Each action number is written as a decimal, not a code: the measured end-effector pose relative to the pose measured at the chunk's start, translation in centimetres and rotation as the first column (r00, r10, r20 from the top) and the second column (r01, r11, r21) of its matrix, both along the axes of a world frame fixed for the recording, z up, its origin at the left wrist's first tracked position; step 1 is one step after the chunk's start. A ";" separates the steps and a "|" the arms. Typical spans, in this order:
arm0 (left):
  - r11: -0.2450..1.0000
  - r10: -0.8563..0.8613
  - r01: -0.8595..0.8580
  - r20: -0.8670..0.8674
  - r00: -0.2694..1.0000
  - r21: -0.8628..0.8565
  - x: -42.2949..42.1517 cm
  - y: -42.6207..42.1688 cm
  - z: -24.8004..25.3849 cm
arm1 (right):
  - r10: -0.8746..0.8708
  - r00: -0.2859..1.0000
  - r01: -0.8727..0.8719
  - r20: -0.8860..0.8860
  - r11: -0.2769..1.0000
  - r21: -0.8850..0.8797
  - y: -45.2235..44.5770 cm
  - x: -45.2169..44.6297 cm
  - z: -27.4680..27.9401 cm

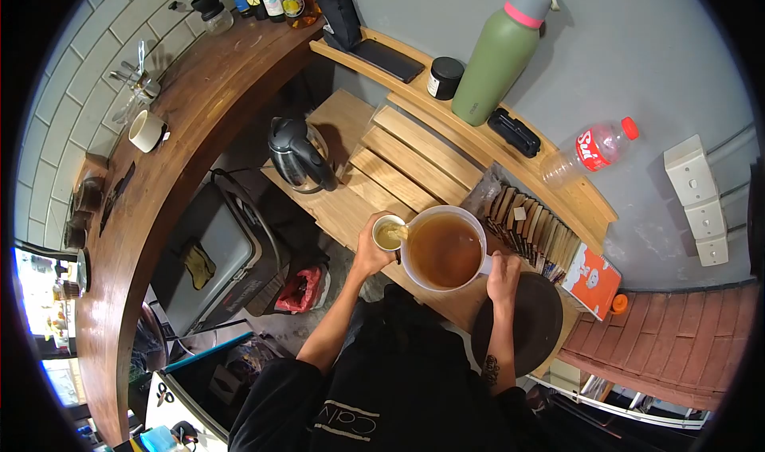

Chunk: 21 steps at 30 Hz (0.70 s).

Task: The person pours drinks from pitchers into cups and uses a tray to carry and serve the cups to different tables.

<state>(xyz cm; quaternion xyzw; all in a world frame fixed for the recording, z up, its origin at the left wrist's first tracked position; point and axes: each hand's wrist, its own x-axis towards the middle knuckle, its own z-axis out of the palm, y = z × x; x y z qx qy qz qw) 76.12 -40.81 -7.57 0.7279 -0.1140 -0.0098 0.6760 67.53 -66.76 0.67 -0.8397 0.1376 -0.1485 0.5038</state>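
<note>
My right hand (504, 278) grips the handle of a large white pitcher (407, 270), which holds a brown, tea-like liquid (444, 251). The pitcher leans left, and a stream of liquid runs from its spout into a small pale cup (388, 246). That cup is held by my left hand (369, 245), fingers wrapped round its side. Pale yellowish liquid shows inside the cup. Both vessels are above the front edge of a wooden table (351, 213). A black electric kettle (296, 151) stands on the table to the left.
Right of the pitcher are a row of books (530, 229) and a dark round tray (530, 324). Along the wall, a wooden shelf (434, 101) bears a green bottle (498, 62) and a clear plastic bottle (578, 157). A curved wooden counter (191, 133) runs along the left.
</note>
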 end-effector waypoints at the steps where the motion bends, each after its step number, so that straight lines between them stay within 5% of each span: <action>1: 1.000 -0.001 0.001 0.001 1.000 0.000 0.1 0.0 0.0 | -0.004 1.000 0.004 0.000 1.000 0.008 0.1 0.0 0.2; 15: 0.997 -0.048 0.045 0.037 0.998 0.062 -0.5 -1.6 2.1 | -0.113 0.994 0.111 0.012 0.989 0.098 -3.7 -2.3 -2.7; 21: 0.997 -0.062 0.061 0.011 0.998 0.044 -1.3 -2.3 3.1 | -0.311 0.950 0.298 0.013 0.920 0.255 -6.0 -3.6 -6.9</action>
